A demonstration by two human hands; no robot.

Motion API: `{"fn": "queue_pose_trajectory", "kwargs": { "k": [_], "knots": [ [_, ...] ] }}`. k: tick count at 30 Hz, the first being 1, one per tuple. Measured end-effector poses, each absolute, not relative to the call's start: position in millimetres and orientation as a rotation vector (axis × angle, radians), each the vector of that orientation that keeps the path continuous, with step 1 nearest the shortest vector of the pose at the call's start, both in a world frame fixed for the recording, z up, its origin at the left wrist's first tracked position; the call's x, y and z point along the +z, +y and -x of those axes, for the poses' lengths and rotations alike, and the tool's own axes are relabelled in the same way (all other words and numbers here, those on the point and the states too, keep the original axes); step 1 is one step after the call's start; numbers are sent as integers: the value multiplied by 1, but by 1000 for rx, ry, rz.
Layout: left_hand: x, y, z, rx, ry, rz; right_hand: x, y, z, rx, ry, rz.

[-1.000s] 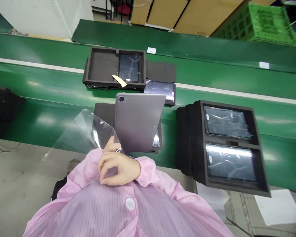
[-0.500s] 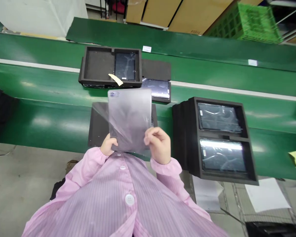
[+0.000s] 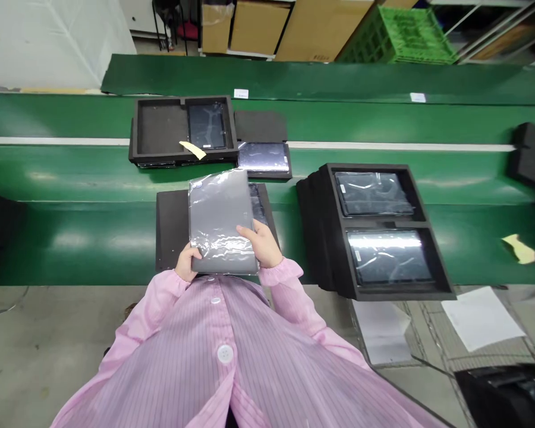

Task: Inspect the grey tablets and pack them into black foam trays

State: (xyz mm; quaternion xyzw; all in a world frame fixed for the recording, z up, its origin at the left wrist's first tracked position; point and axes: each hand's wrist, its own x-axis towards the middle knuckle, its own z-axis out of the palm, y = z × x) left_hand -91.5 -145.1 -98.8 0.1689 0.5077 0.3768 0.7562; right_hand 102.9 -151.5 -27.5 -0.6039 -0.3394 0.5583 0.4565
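Observation:
A grey tablet (image 3: 220, 217), back side up, sits inside a clear plastic bag and is held in front of my chest. My left hand (image 3: 187, 263) grips its lower left corner. My right hand (image 3: 261, 242) grips its lower right edge, fingers lying over the bag. Under the tablet a black foam tray (image 3: 172, 229) rests on the green conveyor edge.
A black foam tray (image 3: 160, 128) with one bagged tablet and a yellow slip lies on the green belt (image 3: 71, 178). A stack of black trays (image 3: 383, 232) holding two bagged tablets stands to the right. Cardboard boxes and a green crate are behind. Paper sheets lie on the floor.
The clear bag, loose at the left before, now covers the tablet. My right hand moved from my chest to the tablet's right edge, and the tablet came down lower.

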Motion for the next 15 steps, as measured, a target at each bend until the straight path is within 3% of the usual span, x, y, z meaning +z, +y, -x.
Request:
{"fn": "queue_pose_trajectory", "kwargs": {
  "k": [7,11,15],
  "knots": [
    [-79,-136,104,994,1087,-617,24,-150,-68,929,-1519,1963],
    [-60,-132,117,1035,1035,-623,12,-155,-30,1159,-1805,1604],
    [-74,-120,148,993,1222,-683,-17,-157,-27,1559,-1702,1295]
  ]
}}
